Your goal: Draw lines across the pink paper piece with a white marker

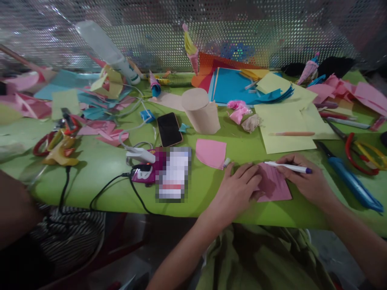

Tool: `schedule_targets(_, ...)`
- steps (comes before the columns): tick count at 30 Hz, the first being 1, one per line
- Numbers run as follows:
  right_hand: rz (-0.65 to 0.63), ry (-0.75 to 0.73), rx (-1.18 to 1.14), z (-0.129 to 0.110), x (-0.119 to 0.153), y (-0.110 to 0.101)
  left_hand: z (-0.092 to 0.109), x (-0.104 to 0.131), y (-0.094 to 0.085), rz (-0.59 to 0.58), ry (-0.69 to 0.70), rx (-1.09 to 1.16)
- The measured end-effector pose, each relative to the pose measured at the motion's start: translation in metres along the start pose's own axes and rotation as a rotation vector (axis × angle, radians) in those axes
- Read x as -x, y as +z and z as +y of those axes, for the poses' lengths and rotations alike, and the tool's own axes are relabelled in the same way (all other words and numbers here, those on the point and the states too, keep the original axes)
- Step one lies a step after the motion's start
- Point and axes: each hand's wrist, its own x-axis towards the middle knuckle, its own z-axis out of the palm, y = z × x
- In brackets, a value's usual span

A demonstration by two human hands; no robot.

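A pink paper square (pixel 276 187) lies near the front edge of the green table (pixel 205 189). My left hand (pixel 238 189) rests on its left side, fingers spread flat over the paper and table. Between the fingers of my right hand (pixel 305 181) is a white pen (pixel 292 166) with a purple end; its other end points left over the top edge of the square. A pink paper piece with one curved side (pixel 211 153) lies left of my hands, beside a small grey-white piece (pixel 226 162).
Two phones, one dark (pixel 169 129), and a purple power strip (pixel 145 175) with cables lie left. A paper roll (pixel 201 110) stands behind. Yellow sheets (pixel 284 121), a blue cutter (pixel 353 183) and scissors (pixel 350 153) are right. Someone's arm shows at far left.
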Motion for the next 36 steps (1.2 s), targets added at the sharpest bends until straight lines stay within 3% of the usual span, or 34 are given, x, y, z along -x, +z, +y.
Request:
schedule_targets(17,-0.073,-0.031,0.02,-0.004,0.008,-0.005,0.001,-0.001,-0.002,-0.021,-0.012,-0.024)
schedule_targets(36,-0.196,0.056,-0.001,-0.015,0.032,-0.009,0.002,-0.001,-0.002,-0.021,-0.022,-0.034)
